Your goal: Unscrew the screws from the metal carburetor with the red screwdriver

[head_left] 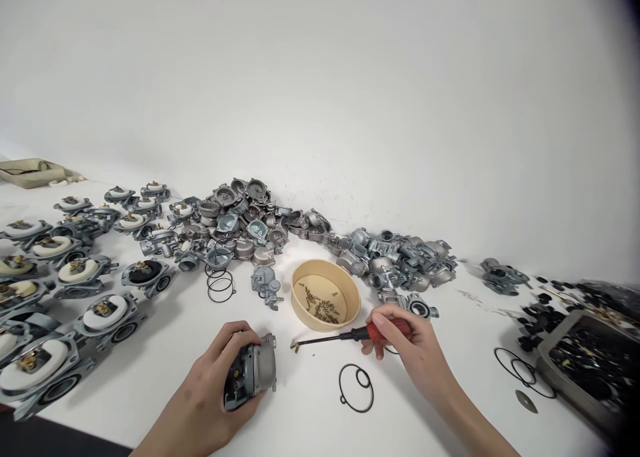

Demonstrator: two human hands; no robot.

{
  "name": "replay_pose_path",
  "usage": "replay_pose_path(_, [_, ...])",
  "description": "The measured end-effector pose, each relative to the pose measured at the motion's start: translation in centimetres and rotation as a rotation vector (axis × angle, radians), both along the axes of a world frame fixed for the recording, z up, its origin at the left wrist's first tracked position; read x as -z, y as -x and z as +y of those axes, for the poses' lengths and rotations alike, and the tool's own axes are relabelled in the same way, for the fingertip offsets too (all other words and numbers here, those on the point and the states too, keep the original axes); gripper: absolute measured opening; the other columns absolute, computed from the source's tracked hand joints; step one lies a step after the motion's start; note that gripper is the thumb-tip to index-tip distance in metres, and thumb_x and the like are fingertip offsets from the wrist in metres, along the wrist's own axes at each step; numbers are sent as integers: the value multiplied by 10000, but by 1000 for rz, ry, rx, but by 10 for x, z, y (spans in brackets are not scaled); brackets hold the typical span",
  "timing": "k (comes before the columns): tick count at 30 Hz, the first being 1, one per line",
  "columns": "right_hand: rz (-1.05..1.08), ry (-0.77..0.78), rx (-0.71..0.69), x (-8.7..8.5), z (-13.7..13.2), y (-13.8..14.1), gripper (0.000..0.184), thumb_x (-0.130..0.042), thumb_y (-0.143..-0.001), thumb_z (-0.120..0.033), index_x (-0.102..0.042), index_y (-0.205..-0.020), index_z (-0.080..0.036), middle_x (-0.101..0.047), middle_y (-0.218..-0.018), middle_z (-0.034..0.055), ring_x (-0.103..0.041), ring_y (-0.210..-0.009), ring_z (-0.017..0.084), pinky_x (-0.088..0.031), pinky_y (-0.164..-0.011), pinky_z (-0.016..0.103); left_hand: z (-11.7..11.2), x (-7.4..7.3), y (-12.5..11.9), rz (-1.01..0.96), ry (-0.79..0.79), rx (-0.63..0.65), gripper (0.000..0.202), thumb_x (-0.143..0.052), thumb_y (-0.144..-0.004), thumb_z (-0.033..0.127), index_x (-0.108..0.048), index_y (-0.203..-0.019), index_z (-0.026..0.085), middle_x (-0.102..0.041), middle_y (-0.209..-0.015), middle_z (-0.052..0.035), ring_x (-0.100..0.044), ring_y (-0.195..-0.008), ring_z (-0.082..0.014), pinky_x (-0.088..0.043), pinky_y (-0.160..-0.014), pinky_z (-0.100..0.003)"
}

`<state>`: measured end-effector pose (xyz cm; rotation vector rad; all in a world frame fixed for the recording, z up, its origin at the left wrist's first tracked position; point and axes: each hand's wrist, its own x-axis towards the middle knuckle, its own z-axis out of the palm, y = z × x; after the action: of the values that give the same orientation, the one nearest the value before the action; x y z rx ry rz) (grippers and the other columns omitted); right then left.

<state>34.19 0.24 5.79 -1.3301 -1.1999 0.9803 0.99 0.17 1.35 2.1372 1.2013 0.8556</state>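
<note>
My left hand (215, 383) is closed around a carburetor (253, 369), which is tipped on its side with its grey float bowl facing right. In my right hand (407, 343) is a screwdriver (357, 333), gripped by its red and black handle. Its shaft points left toward the carburetor, and a small brass-coloured screw (295, 345) is at the tip; whether it sticks to the tip or lies on the table I cannot tell. Behind the shaft stands a round cream tub (353, 290) with many small screws (323, 308) in it. A black rubber gasket ring (356, 388) lies in front of my right hand.
Carburetor bodies with white floats (105, 310) fill the left side. Float bowls (245, 210) are heaped at the back, and more carburetors (410, 260) lie piled behind the tub. To the right is a grey tray (565, 383) of black parts. A white wall (320, 97) rises behind.
</note>
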Motion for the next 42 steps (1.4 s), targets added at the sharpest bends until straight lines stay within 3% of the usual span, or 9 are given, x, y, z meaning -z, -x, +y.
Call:
replay_pose_path(22, [189,-5,-20,-5,-3,3,366,-810,-902,-524,-739,-785,-184,-708,-636,47,-714,-574,211,-489,-515,275,-1,1,1,23,42,-2,490,-633,-920,228,-495,-1355,406,-498,-1425,-55,-733,-1053,-228,-613,-871,-318])
replay_pose_path(42, [364,-30,-142,-8,-16,25,276,-777,-952,-474,-765,-907,-202,-756,-730,48,-731,-661,213,-537,-622,309,-2,2,0,3,34,-7,410,-658,-941,277,-509,-1315,355,-524,-1426,-84,-710,-1152,-263,-587,-925,-342])
